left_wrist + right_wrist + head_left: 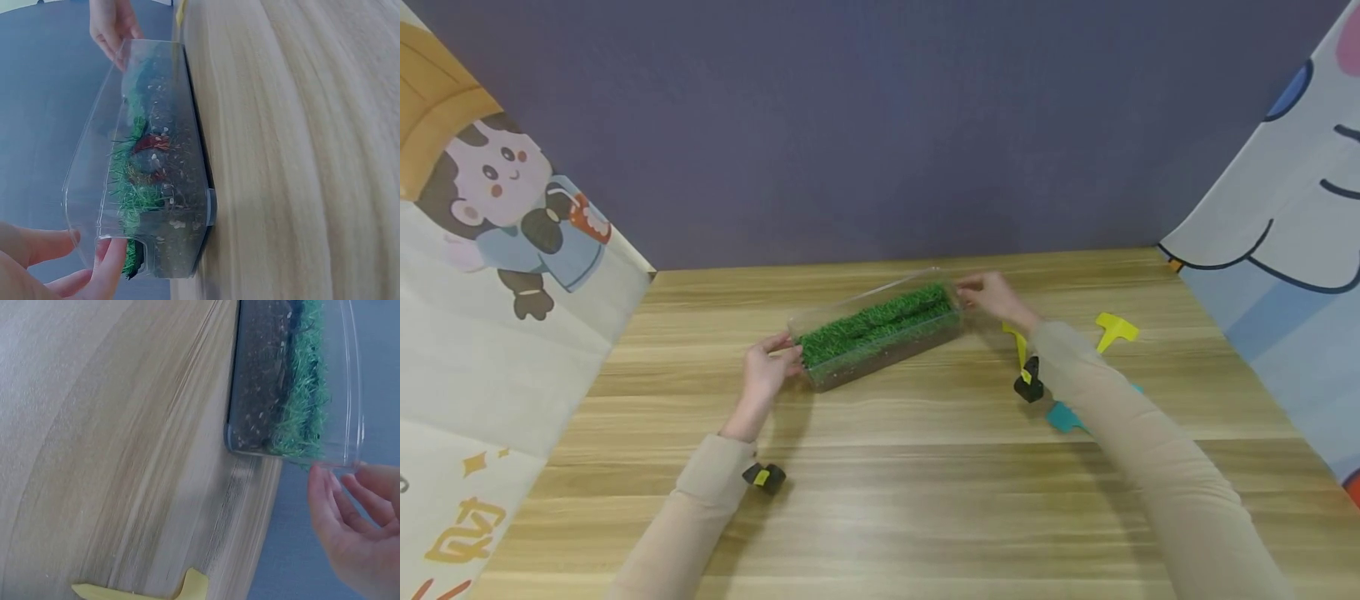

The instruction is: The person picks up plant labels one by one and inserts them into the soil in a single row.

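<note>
A clear plastic box [887, 354] with green artificial grass [872, 321] over dark, pebbly filling stands slanted on the table, its right end farther back. My left hand [767, 371] holds its left end; in the left wrist view the fingers [109, 265] reach to a cutout in the end wall and the thumb lies by the rim. The right hand [996, 298] pinches the upper edge of the right end, the fingers [325, 494] at the rim in the right wrist view. Inside, through the wall, something reddish [150, 144] shows in the left wrist view.
Right of the box lie two yellow T-shaped tags [1116, 327] and a teal piece [1063, 417] partly under the right forearm. A dark blue-grey wall [887, 133] rises behind the wooden table [887, 500]; printed sheets stand at both sides.
</note>
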`<state>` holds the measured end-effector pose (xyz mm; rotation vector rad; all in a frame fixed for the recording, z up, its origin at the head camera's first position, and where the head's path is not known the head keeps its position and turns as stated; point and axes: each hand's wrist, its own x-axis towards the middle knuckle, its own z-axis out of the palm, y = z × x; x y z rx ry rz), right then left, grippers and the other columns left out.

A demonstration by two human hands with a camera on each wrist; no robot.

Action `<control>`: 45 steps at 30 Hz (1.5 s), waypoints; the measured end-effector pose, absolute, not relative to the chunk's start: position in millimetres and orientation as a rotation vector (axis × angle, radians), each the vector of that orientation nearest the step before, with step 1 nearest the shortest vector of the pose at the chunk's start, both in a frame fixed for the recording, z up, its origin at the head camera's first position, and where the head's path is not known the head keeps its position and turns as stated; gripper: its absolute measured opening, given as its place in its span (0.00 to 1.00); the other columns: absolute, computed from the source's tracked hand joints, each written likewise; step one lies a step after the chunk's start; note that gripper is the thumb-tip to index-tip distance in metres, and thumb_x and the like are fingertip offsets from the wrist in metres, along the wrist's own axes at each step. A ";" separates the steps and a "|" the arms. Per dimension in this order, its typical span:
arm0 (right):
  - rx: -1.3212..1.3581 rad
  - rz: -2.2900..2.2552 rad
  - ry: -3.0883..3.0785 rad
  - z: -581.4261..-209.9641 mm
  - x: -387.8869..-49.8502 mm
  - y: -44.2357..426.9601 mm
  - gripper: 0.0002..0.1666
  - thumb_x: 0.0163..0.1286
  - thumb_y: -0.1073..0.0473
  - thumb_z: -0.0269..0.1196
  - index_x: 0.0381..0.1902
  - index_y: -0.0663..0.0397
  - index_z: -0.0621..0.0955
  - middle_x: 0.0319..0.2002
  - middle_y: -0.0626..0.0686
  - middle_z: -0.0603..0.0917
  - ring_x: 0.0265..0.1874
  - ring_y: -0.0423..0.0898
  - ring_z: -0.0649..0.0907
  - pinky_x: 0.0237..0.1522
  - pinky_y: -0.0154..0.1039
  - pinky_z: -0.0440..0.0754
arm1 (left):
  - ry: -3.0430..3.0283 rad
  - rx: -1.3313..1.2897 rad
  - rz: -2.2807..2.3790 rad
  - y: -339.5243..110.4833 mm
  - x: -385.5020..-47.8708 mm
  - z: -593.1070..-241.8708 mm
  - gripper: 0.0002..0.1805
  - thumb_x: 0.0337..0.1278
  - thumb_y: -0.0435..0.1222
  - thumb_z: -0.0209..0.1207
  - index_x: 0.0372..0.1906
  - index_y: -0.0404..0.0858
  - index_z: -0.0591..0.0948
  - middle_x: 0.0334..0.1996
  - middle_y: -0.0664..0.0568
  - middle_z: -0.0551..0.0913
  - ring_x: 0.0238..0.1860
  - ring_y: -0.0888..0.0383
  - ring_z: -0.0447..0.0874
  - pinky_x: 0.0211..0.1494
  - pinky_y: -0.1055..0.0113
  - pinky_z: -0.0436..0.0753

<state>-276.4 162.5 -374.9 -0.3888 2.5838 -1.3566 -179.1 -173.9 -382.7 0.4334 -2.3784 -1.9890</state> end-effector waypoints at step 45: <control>-0.091 -1.451 2.400 -366.7 -193.4 191.1 0.24 0.68 0.67 0.45 0.59 0.75 0.61 0.50 0.73 0.70 0.49 0.62 0.74 0.49 0.44 0.77 | -2.583 0.409 -2.109 -165.7 -180.6 -373.9 0.25 0.52 0.23 0.52 0.58 0.27 0.65 0.53 0.35 0.70 0.38 0.52 0.79 0.45 0.65 0.80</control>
